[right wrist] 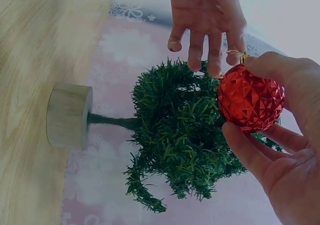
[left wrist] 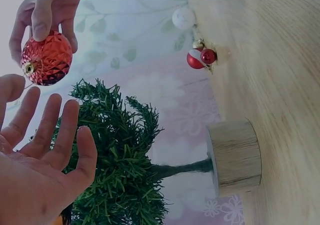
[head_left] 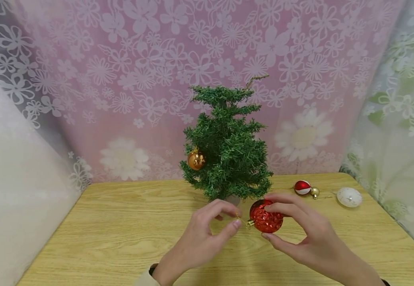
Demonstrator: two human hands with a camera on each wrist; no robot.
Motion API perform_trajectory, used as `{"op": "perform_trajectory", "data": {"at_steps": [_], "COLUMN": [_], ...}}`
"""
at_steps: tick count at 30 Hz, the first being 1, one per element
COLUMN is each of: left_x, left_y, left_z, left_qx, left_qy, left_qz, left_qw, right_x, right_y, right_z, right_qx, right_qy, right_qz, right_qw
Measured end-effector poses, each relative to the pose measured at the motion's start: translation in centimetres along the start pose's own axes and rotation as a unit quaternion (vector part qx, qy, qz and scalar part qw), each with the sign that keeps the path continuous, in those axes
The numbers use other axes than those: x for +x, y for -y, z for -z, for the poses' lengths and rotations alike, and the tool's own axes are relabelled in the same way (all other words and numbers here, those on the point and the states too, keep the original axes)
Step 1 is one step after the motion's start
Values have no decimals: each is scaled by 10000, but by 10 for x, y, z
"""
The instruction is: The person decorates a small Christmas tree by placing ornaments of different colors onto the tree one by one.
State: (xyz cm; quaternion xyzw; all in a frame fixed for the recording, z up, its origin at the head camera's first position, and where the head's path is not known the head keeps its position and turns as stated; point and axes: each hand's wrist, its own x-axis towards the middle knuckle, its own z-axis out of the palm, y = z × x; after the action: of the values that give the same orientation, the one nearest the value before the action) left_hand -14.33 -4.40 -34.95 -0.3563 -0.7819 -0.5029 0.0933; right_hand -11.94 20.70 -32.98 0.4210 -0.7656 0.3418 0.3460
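Note:
A faceted red Christmas ball (head_left: 267, 216) is held in my right hand (head_left: 310, 230), the thumb below it and the fingers over its top. Its gold cap and thin gold loop point left. My left hand (head_left: 207, 230) is close beside the loop, with thumb and index fingertips near the thread and the other fingers spread in the left wrist view. Just behind both hands stands a small green artificial Christmas tree (head_left: 228, 151); its round wooden base (left wrist: 235, 157) shows in the left wrist view. A shiny orange-gold ball (head_left: 196, 159) hangs on its left side.
On the table (head_left: 128, 222), at the right, lie a red-and-white ball (head_left: 302, 187), a small gold ball (head_left: 315, 192) and a white ball (head_left: 349, 197). Flowered pink cloth (head_left: 149, 99) hangs behind the tree, with pale cloth on both sides.

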Motion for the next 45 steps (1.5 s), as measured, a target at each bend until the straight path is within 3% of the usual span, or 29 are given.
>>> {"op": "perform_trajectory", "data": {"at_steps": [8, 12, 15, 18, 26, 33, 45], "left_x": [-2, -3, -3, -3, -1, 2, 7], "left_y": [3, 6, 10, 13, 17, 20, 14], "left_z": [-1, -1, -2, -2, -4, -6, -7], "left_qx": [-42, 155, 545, 918, 1109, 1252, 1707], "left_qy": [-118, -302, -477, -651, -773, -853, -1256], "left_qz": [-70, -555, -1172, -1542, -1750, -2005, -2754], "left_qw": [9999, 9979, 9905, 9816, 9752, 9679, 9377], "right_x": [-2, -5, -7, -7, -6, -3, 3], "right_y": [0, 1, 1, 0, 1, -6, 1], "right_z": [-2, -3, -4, -5, -6, -17, -23], "right_qx": [-127, -168, -104, -98, 139, -122, -589], "right_qy": [0, 125, 217, 280, 863, 653, 704], "right_qz": [-115, -305, -391, -350, -571, -56, -52], "right_qw": [9999, 9993, 9989, 9989, 9945, 9978, 9958]}}
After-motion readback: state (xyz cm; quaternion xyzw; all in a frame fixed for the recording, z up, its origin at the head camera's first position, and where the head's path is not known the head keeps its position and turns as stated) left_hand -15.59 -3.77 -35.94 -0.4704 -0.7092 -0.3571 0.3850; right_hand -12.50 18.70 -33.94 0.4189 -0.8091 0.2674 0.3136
